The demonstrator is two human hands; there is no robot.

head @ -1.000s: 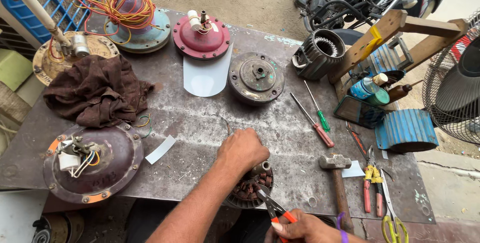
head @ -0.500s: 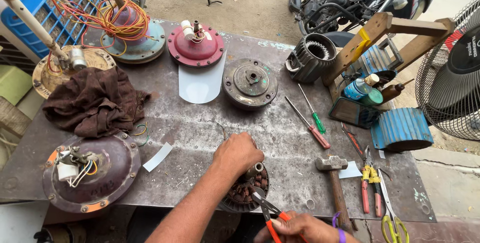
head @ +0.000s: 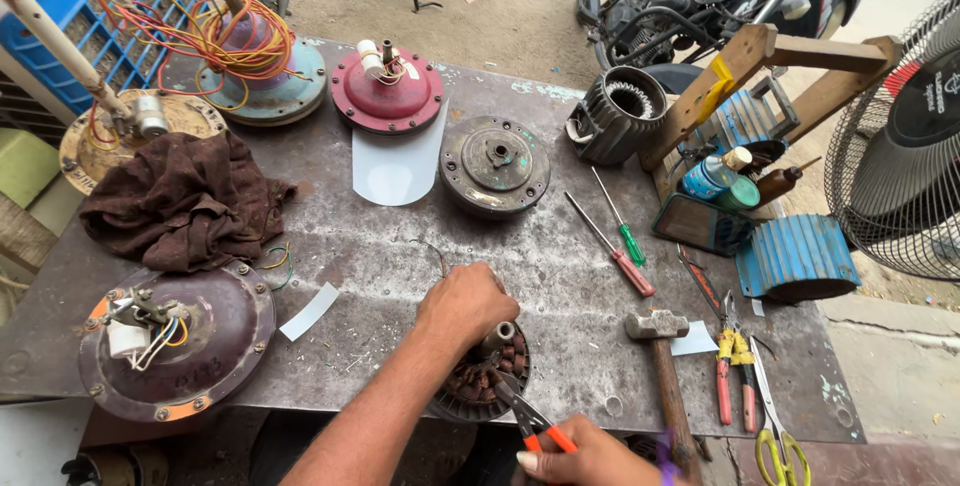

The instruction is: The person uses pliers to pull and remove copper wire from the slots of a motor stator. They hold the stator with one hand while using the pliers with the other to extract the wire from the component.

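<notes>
Copper windings and steel plates lie under your left hand (head: 468, 304), whose fingers are curled down and pressed together over the top of the fan stator (head: 485, 378), low in the middle of the frame, at the near edge of the metal table (head: 400, 246). Your right hand (head: 590, 458), at the bottom edge, closes around the orange handles of the pliers (head: 530, 418); the tips point into the windings beside the short shaft (I cannot tell if they pinch a wire). I judge the stator to be heavy and stiff for its size, so it will stay in place under your palm, but the thin wire is fragile and its insulation scratches easily. Better to hold it by the outer iron ring or the shaft, not by the coils.

Right of it lie a hammer (head: 662, 366), two screwdrivers (head: 622, 244) and scissors (head: 775, 426). At the left sit a brown fan cover (head: 180, 341) and a dark rag (head: 180, 204); further up are other motor parts.
</notes>
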